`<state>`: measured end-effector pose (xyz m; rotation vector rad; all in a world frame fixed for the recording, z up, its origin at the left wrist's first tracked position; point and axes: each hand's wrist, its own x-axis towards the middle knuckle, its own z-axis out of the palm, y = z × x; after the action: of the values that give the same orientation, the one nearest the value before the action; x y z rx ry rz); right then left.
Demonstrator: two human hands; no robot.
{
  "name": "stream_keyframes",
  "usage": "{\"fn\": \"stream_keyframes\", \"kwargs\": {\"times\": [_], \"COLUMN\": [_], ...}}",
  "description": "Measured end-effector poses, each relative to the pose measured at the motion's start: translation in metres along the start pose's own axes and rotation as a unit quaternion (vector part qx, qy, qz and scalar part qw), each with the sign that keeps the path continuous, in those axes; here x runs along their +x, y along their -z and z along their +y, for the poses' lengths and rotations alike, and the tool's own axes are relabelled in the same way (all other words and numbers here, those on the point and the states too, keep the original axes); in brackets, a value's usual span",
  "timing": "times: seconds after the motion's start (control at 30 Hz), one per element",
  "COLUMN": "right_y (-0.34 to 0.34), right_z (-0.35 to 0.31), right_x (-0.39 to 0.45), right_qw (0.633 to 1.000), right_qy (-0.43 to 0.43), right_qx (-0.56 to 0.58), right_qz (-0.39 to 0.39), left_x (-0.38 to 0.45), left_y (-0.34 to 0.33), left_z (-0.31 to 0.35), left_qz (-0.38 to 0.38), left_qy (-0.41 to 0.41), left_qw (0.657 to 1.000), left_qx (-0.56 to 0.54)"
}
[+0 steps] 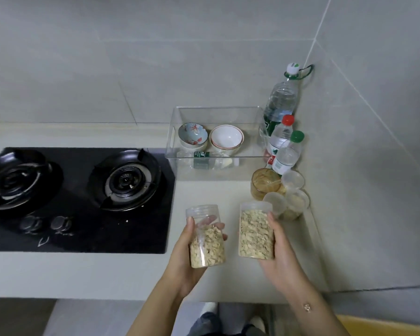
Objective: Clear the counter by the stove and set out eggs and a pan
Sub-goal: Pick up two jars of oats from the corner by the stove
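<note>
Each grip round an oat jar [206,236]

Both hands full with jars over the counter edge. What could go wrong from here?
1. The left hand grips its half-full oat jar low down, near the counter's front edge; a slip probably drops it to the floor.
2. The right hand holds the fuller oat jar close beside the small lidded tubs and amber glass; moving it rightward could knock them.
3. With both hands occupied, neither could catch a fall.
</note>
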<state>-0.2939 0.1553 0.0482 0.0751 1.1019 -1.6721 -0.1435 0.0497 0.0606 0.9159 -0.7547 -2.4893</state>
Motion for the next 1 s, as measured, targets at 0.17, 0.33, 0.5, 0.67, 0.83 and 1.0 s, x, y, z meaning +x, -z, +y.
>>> {"fn": "stream_keyframes", "kwargs": {"times": [0.17,0.33,0.5,0.67,0.83,1.0], "right_y": [-0.027,-0.052,-0.073,-0.119,-0.171,-0.232], "right_z": [0.011,0.026,0.048,0.089,0.158,0.245], "right_x": [-0.003,-0.008,-0.018,-0.044,-0.075,-0.126], "right_qw": [0.996,0.980,0.951,0.920,0.884,0.859], "right_qy": [-0.034,-0.093,-0.148,-0.184,-0.208,-0.234], "right_qx": [-0.074,-0.149,-0.206,-0.260,-0.309,-0.314], "right_qz": [-0.046,-0.096,-0.178,-0.230,-0.282,-0.329], "left_x": [-0.031,-0.073,-0.130,-0.191,-0.259,-0.348], "left_y": [0.013,0.030,0.048,0.083,0.129,0.196], "left_z": [0.005,-0.002,-0.012,-0.007,0.005,0.011], "left_qz": [0.061,0.145,0.210,0.217,0.213,0.228], "left_qy": [-0.036,-0.100,-0.148,-0.199,-0.263,-0.303], "left_qw": [0.997,0.984,0.965,0.950,0.918,0.889], "left_qx": [-0.028,-0.009,-0.058,-0.108,-0.208,-0.256]}}
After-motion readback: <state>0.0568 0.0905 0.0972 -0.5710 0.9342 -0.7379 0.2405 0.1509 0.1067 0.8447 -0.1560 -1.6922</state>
